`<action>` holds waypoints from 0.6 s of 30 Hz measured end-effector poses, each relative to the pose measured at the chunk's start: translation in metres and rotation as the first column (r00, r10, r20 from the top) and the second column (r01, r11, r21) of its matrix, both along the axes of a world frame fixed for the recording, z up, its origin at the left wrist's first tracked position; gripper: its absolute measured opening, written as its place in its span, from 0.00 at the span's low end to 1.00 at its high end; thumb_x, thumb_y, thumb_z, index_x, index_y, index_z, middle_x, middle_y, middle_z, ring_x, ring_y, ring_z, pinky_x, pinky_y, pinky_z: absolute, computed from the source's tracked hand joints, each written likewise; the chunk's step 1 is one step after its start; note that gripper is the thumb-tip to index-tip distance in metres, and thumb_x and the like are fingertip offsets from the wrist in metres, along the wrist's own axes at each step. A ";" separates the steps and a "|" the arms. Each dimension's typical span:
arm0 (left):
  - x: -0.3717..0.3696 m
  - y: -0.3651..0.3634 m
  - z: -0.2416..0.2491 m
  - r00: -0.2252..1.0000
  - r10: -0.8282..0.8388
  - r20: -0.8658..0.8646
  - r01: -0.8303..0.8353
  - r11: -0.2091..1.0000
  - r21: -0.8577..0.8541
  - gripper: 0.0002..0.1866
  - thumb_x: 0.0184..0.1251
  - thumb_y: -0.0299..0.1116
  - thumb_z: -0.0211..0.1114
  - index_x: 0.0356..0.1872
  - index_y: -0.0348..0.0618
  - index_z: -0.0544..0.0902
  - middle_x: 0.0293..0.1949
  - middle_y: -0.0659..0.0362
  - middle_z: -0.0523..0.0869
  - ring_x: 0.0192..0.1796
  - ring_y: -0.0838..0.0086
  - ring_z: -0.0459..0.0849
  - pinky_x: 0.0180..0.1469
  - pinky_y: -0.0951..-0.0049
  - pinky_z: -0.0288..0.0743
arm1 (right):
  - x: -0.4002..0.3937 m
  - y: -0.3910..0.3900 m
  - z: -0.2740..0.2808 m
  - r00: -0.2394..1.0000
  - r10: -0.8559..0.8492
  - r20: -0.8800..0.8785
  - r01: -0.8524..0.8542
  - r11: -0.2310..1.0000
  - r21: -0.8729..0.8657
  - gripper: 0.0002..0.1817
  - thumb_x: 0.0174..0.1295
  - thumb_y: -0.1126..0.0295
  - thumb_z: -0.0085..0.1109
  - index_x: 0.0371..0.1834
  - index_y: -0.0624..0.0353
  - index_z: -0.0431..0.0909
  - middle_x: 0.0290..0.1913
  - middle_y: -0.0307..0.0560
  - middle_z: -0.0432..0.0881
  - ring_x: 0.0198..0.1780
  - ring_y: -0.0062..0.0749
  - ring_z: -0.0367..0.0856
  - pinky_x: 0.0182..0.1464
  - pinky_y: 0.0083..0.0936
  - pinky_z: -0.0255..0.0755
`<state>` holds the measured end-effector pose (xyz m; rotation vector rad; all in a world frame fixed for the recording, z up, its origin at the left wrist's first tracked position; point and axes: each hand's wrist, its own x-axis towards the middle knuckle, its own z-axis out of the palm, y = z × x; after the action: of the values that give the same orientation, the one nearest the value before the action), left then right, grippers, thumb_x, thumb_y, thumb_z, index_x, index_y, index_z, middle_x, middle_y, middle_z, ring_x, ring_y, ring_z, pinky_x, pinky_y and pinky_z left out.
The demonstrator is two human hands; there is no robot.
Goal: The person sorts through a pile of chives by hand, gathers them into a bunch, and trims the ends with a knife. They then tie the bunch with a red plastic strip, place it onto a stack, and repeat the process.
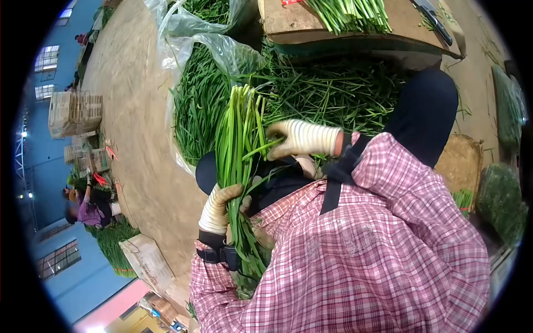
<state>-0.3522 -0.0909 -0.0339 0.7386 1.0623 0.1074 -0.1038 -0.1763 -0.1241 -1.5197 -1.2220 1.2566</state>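
A bunch of long green leafy stalks (240, 139), chive-like with pale cut ends at the top, stands nearly upright over my lap. My left hand (219, 206), in a pale striped glove, is wrapped round its lower part, and the leaves trail down below the fist. At the bunch's right side, my gloved right hand (300, 139) pinches a single green stalk (260, 150) that slants out from it. The right fingertips are partly hidden.
Loose greens (344, 91) lie heaped before me, beside an open plastic bag (214, 61) of greens. A board (288, 25) holds a bundle of stalks (355, 14) and a knife (436, 22). Crates (75, 114) and a seated person (94, 208) are at the far left.
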 end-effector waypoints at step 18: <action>-0.007 0.002 -0.012 0.994 -0.015 0.108 0.019 0.999 -0.036 0.26 0.63 0.35 0.65 0.61 0.38 0.74 0.51 0.48 0.85 0.31 0.71 0.84 0.29 0.78 0.79 | 0.008 0.027 0.032 0.800 -0.285 0.528 0.294 0.953 0.070 0.19 0.57 0.54 0.56 0.33 0.61 0.84 0.29 0.58 0.84 0.36 0.52 0.85 0.41 0.42 0.77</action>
<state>-0.3592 -0.0889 -0.0455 0.7008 0.9522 0.1116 -0.0955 -0.1495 -0.0917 -2.0647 -1.2462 0.6519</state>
